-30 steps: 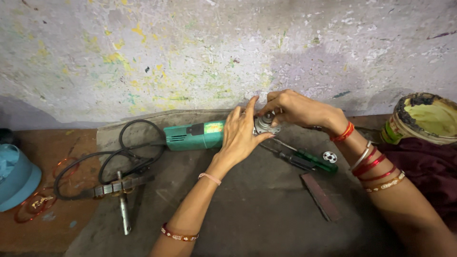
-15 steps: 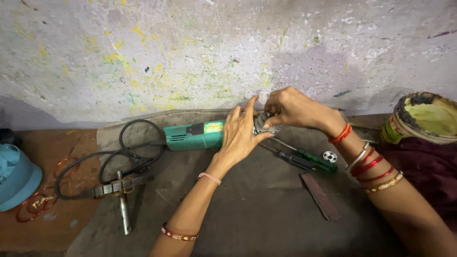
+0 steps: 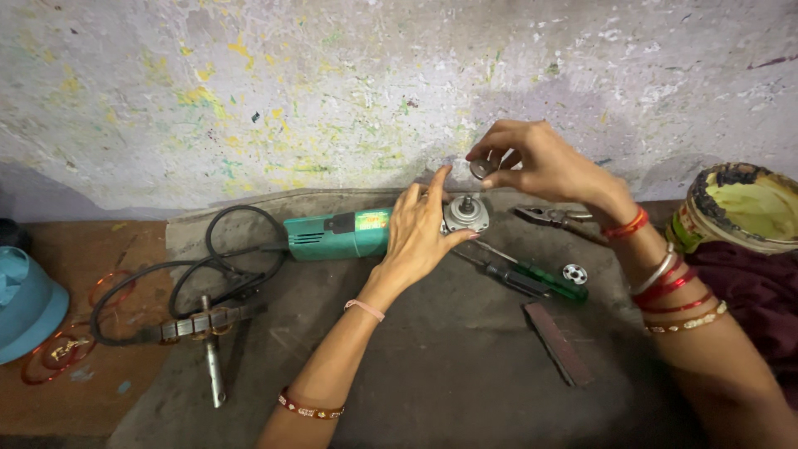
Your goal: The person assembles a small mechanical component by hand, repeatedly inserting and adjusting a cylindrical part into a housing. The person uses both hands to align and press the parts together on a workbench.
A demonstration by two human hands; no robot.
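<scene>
A green angle grinder (image 3: 337,234) lies on a grey mat against the wall, its metal head (image 3: 465,214) with a bare spindle pointing up. My left hand (image 3: 420,233) grips the grinder just behind the head. Above the head, my right hand (image 3: 536,162) pinches a small round metal flange (image 3: 481,168) between thumb and fingers, lifted clear of the spindle.
A green-handled screwdriver (image 3: 524,278) and pliers (image 3: 553,218) lie right of the grinder, with a dark flat bar (image 3: 559,342) nearer me. The black cord (image 3: 191,270) coils at left beside a metal spanner (image 3: 212,349). A blue object (image 3: 25,303) sits far left, a paint-crusted pot (image 3: 740,208) far right.
My right hand has lifted the round flange off the grinder's spindle and raised it above the head. My left hand has kept its hold on the grinder.
</scene>
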